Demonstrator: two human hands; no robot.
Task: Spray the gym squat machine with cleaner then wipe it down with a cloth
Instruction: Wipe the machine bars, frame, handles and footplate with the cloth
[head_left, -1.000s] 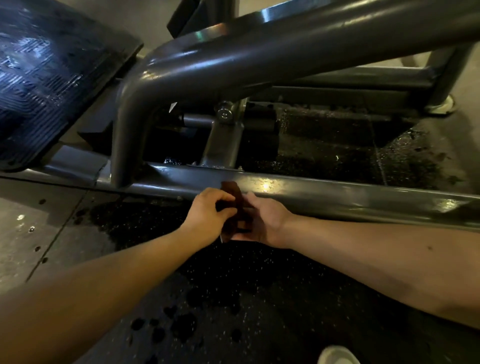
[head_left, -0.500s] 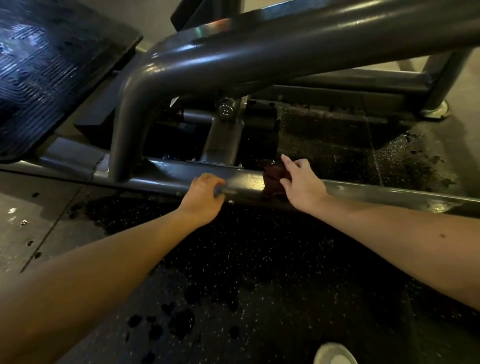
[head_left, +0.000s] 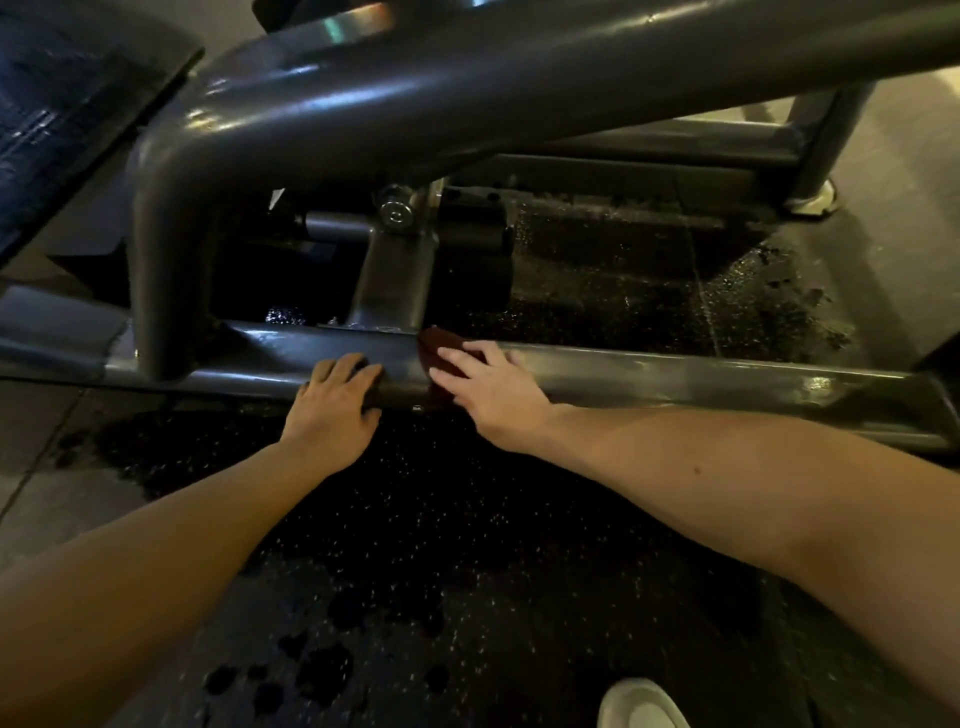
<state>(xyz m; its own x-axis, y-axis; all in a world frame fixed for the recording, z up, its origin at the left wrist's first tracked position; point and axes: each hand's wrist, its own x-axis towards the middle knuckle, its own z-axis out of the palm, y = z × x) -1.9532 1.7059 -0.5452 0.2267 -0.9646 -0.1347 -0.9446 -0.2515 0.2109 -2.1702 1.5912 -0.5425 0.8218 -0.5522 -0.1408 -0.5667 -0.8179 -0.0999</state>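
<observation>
The squat machine's grey steel frame fills the view, with a low horizontal rail (head_left: 675, 374) running across the middle. A small dark red cloth (head_left: 441, 348) lies draped over that rail. My right hand (head_left: 493, 395) presses on the cloth with straight, spread fingers. Just left of it, my left hand (head_left: 337, 400) rests on the same rail, its fingers bent over the top and front edge. No spray bottle is in view.
A thick bent tube (head_left: 415, 104) crosses overhead just beyond the rail. The textured black footplate (head_left: 62, 104) slopes at the upper left. Wet dark speckled rubber floor (head_left: 441, 545) lies under my arms, and a white shoe tip (head_left: 641, 706) shows at the bottom.
Both hands held the cloth together in front of the rail a second ago. My right hand then laid it on the rail and now presses it flat, while my left hand settled on the rail.
</observation>
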